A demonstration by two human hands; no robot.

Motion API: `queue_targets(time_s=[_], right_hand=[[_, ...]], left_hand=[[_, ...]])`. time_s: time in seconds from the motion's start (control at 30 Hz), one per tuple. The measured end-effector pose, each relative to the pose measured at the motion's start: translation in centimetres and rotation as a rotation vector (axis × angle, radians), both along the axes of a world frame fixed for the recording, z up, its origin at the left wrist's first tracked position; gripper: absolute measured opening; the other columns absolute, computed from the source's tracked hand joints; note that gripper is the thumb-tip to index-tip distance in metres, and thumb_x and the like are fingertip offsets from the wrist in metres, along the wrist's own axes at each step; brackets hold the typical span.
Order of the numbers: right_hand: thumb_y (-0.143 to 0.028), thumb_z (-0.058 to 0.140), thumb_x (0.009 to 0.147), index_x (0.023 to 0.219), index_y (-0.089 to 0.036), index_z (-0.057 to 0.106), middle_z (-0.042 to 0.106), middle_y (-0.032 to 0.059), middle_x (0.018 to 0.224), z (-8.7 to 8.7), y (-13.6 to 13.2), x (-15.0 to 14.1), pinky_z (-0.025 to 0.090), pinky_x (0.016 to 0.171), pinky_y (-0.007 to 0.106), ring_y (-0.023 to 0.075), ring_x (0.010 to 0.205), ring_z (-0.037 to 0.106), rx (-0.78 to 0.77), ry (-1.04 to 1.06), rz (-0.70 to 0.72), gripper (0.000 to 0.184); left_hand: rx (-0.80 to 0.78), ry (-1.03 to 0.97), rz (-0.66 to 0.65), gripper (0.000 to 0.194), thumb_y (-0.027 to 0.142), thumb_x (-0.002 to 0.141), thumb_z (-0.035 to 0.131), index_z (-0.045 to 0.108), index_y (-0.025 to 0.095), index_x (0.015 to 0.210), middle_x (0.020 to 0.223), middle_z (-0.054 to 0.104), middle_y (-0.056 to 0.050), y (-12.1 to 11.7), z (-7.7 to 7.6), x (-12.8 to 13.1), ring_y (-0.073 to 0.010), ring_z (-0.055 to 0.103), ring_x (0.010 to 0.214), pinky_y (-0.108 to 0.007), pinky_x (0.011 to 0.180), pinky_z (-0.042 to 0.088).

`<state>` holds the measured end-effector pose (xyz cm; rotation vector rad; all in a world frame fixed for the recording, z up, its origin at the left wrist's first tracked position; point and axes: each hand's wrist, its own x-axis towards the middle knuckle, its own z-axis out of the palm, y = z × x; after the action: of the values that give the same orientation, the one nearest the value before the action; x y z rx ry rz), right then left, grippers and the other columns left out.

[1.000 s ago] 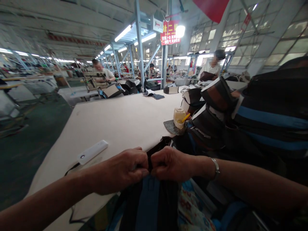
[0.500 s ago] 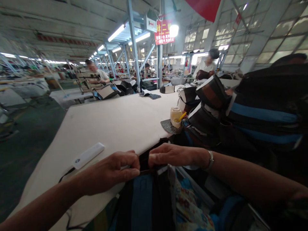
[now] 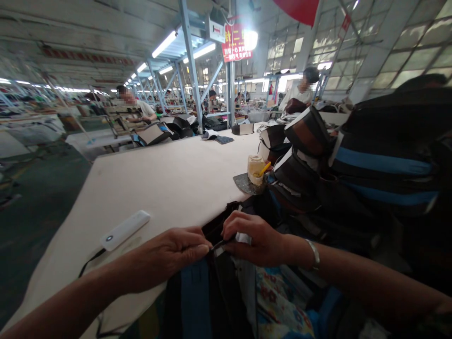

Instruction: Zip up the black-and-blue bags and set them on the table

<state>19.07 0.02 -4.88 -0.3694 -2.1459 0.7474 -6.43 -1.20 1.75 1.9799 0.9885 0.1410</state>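
A black fabric bag piece with a blue stripe lies below my hands, over the table's near edge. My left hand is closed, thumb and fingers pinching the top edge of the piece. Just to the right, my right hand grips the same edge between thumb and bent fingers, with a bit of pale material showing between them. The dark edge runs from one hand to the other. Part of it is hidden behind my fingers. Floral cloth shows beneath my right forearm.
A white device with a cable lies on the pale table. A jar with a yellow-handled tool stands on a dark plate. Stacked black, brown and blue bag pieces rise at the right. Co-workers sit farther back.
My right hand has turned and its fingers have opened out slightly, lifting the edge so pale material shows. My left hand has shifted slightly, still pinching. The view has moved a little.
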Motion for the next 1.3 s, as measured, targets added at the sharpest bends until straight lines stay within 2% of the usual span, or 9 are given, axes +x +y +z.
queue_targets(time_s=[0.17, 0.33, 0.4, 0.53, 0.67, 0.87, 1.03, 1.17, 1.3], right_hand=[[-0.028, 0.057, 0.097, 0.106, -0.011, 0.061, 0.061, 0.0058, 0.091, 1.8, -0.2, -0.5, 0.044, 0.071, 0.023, 0.0113, 0.079, 0.055, -0.13, -0.121, -0.003, 0.019], [-0.024, 0.057, 0.096, 0.077, -0.011, 0.056, 0.05, 0.0005, 0.077, 2.4, 1.0, -1.3, 0.038, 0.067, 0.021, 0.0085, 0.071, 0.045, -0.192, -0.213, 0.298, 0.023], [-0.026, 0.057, 0.096, 0.075, -0.011, 0.054, 0.049, 0.0001, 0.075, 1.9, 1.2, -1.3, 0.037, 0.066, 0.021, 0.0083, 0.07, 0.045, -0.243, -0.17, 0.326, 0.026], [-0.039, 0.06, 0.095, 0.071, -0.012, 0.05, 0.043, -0.0017, 0.071, 1.4, 1.0, -0.7, 0.031, 0.058, 0.022, 0.0074, 0.064, 0.037, -0.519, -0.156, 0.288, 0.037], [-0.053, 0.047, 0.099, 0.076, -0.013, 0.047, 0.035, -0.0031, 0.07, 2.4, 0.8, -0.3, 0.025, 0.055, 0.022, 0.0069, 0.063, 0.029, -0.723, -0.206, 0.267, 0.046], [-0.041, 0.067, 0.087, 0.062, -0.014, 0.04, 0.028, -0.0065, 0.058, 3.2, 0.6, -2.0, 0.018, 0.046, 0.022, 0.005, 0.055, 0.023, -0.677, -0.338, 0.125, 0.046], [-0.032, 0.063, 0.087, 0.059, -0.014, 0.039, 0.027, -0.0065, 0.055, 2.4, 0.5, -2.6, 0.018, 0.045, 0.021, 0.005, 0.053, 0.023, -0.638, -0.279, 0.058, 0.042], [-0.04, 0.051, 0.098, 0.085, -0.01, 0.058, 0.05, -0.0011, 0.073, 1.5, 1.0, -1.7, 0.035, 0.058, 0.021, 0.0077, 0.066, 0.041, -0.568, -0.143, 0.063, 0.033], [-0.025, 0.055, 0.096, 0.115, -0.012, 0.058, 0.06, 0.0059, 0.096, 0.2, 0.7, -1.0, 0.044, 0.074, 0.026, 0.0123, 0.082, 0.053, -0.232, -0.013, -0.092, 0.024]], left_hand=[[0.0, -0.012, 0.033, 0.033, 0.044, 0.097, 0.055, 0.07, 0.016, 0.086, 0.083, 0.055, 0.0, -0.5, 0.1, 0.9, -0.013, 0.05, 0.075, -0.023, 0.067, 0.038], [0.383, 0.033, 0.013, 0.025, 0.028, 0.097, 0.05, 0.058, 0.016, 0.076, 0.079, 0.059, -0.001, -1.9, -0.6, 2.2, -0.0144, 0.053, 0.078, -0.027, 0.076, 0.038], [0.469, 0.018, -0.004, 0.027, 0.027, 0.097, 0.049, 0.057, 0.016, 0.074, 0.078, 0.059, -0.001, -2.0, -0.9, 2.2, -0.0152, 0.053, 0.079, -0.028, 0.081, 0.038], [0.23, -0.039, 0.012, 0.035, 0.042, 0.103, 0.043, 0.066, 0.018, 0.091, 0.087, 0.061, -0.001, -1.1, -0.3, 0.7, -0.0138, 0.056, 0.082, -0.024, 0.074, 0.04], [0.102, -0.133, 0.003, 0.036, 0.041, 0.107, 0.036, 0.065, 0.021, 0.107, 0.109, 0.062, -0.001, 0.5, 0.9, -1.2, -0.0152, 0.057, 0.102, -0.023, 0.093, 0.04], [0.092, -0.017, -0.125, 0.028, 0.036, 0.102, 0.049, 0.066, 0.016, 0.093, 0.107, 0.061, -0.004, 1.3, 1.2, -1.3, -0.0153, 0.057, 0.093, -0.023, 0.084, 0.043], [0.22, -0.021, -0.129, 0.024, 0.029, 0.101, 0.049, 0.062, 0.016, 0.086, 0.098, 0.06, -0.004, 1.0, 0.8, -1.6, -0.0136, 0.056, 0.086, -0.023, 0.079, 0.041], [0.166, 0.017, -0.071, 0.021, 0.038, 0.098, 0.055, 0.065, 0.02, 0.101, 0.105, 0.063, -0.003, 1.1, 1.5, -2.3, -0.0159, 0.058, 0.093, -0.023, 0.083, 0.041], [0.098, 0.087, 0.061, 0.039, 0.054, 0.097, 0.052, 0.062, 0.026, 0.123, 0.105, 0.067, 0.0, 0.7, 2.3, -0.9, -0.0175, 0.06, 0.092, -0.024, 0.079, 0.042]])
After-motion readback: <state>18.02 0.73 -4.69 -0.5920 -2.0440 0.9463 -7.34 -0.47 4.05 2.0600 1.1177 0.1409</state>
